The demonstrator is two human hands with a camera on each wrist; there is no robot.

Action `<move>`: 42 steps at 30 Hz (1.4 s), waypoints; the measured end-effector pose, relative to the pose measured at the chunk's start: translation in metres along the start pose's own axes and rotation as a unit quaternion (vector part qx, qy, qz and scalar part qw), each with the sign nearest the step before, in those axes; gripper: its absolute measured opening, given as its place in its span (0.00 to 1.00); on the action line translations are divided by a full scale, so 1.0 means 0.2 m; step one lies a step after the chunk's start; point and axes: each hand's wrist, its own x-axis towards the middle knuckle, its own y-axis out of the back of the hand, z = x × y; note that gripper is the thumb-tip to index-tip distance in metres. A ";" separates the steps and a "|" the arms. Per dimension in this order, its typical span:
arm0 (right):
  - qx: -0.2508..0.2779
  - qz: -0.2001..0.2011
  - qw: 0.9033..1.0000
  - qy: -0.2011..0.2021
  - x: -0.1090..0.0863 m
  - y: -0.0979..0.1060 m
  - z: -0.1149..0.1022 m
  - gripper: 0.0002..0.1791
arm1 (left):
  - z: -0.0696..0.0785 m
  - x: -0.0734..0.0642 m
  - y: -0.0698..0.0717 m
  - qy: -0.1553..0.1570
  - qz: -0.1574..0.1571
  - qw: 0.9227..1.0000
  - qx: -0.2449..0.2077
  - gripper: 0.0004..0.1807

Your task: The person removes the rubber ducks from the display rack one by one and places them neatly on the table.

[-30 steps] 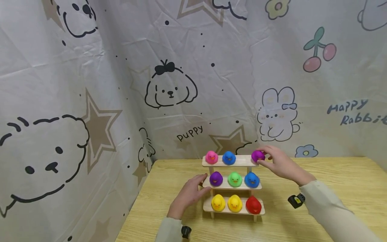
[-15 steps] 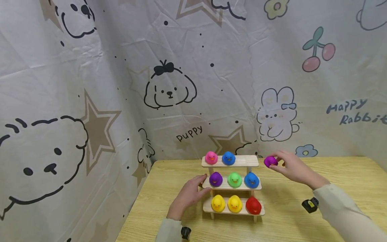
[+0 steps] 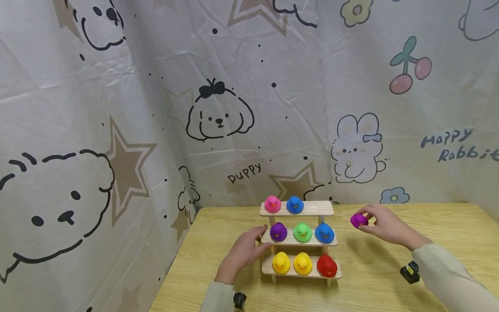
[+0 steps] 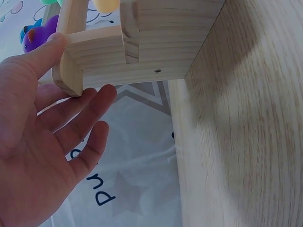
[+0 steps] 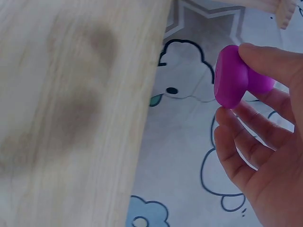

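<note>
A three-tier wooden shelf [image 3: 319,208] holds small rubber ducks. Pinched between the thumb and fingers of my right hand [image 3: 390,226] is a magenta-purple rubber duck [image 3: 358,221], held above the table to the right of the shelf; the right wrist view shows its flat base. My left hand [image 3: 243,250] grips the left end of the middle board, thumb on one side and fingers on the other, as the left wrist view shows. On the top board sit a pink duck [image 3: 273,204] and a blue duck [image 3: 295,205]; its right part is bare.
The middle board carries a purple duck [image 3: 278,232], a green duck [image 3: 302,232] and a blue one. Below are two yellow ducks and a red duck [image 3: 327,265]. A printed curtain [image 3: 234,52] hangs behind and left of the wooden table [image 3: 448,242].
The right hand has lifted the magenta-purple duck off the right end of the top board and carried it right and lower. The left hand has stayed at the shelf.
</note>
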 end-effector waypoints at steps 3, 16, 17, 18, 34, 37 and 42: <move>-0.005 -0.010 1.000 -0.003 0.00 -0.03 0.03 0.16 | 0.00 0.00 0.00 -0.002 0.000 1.000 0.003 0.32; 0.020 -0.046 0.999 -0.012 -0.03 -0.15 0.12 0.17 | 0.00 0.00 0.00 -0.002 -0.004 1.000 0.006 0.33; 0.022 -0.050 0.998 -0.014 -0.03 -0.16 0.12 0.17 | 0.00 0.00 0.01 -0.003 -0.004 1.000 0.007 0.33; 0.022 -0.053 0.998 -0.017 -0.02 -0.17 0.13 0.17 | 0.00 0.00 0.01 -0.003 -0.005 1.000 0.009 0.33; 0.048 -0.086 0.992 -0.074 -0.01 -0.24 0.20 0.18 | -0.01 -0.01 0.00 -0.008 -0.010 1.000 0.010 0.32; 0.055 -0.094 0.991 -0.084 -0.01 -0.25 0.20 0.18 | -0.01 0.00 0.00 -0.013 -0.008 1.000 0.011 0.32; 0.069 -0.099 0.988 -0.094 -0.01 -0.26 0.21 0.17 | -0.01 -0.01 0.00 -0.020 -0.005 1.000 0.011 0.32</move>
